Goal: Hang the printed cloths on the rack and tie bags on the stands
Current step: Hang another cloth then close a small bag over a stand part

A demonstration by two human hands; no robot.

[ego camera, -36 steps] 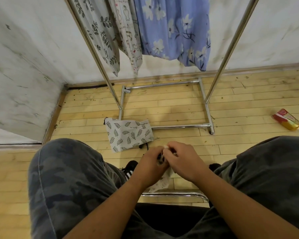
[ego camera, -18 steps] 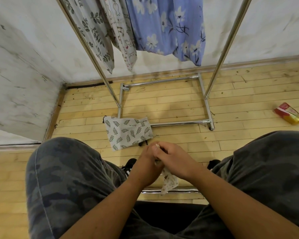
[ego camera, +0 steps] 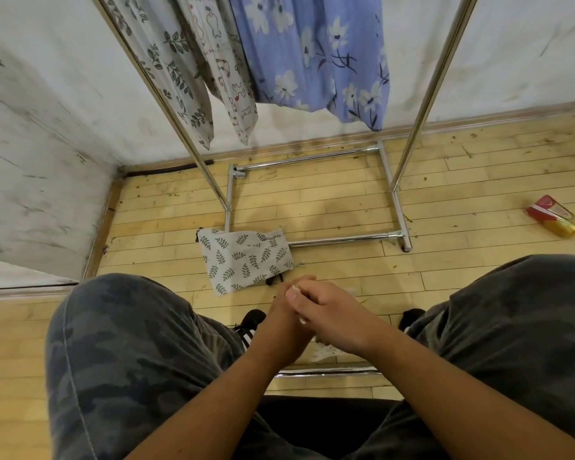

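Note:
Three printed cloths hang on the steel rack (ego camera: pixel 392 190): a grey leaf print (ego camera: pixel 176 71), a white cartoon print (ego camera: pixel 226 78) and a blue flower print (ego camera: pixel 312 51). A grey leaf-print bag (ego camera: pixel 246 260) lies flat on the floor against the rack's front bar. My left hand (ego camera: pixel 286 327) and my right hand (ego camera: pixel 332 317) are pressed together between my knees, both closed on a small white printed bag (ego camera: pixel 324 351). Only a corner of that bag shows below my hands, above a low steel bar (ego camera: pixel 326 371).
My knees in camouflage trousers fill the lower left and right. A red and yellow packet (ego camera: pixel 560 217) lies on the wooden floor at the right. White walls meet in a corner at the left behind the rack.
My hands have stayed closed together on the small bag. More of the bag hung below them half a second ago; now only a corner shows. The view has tilted slightly.

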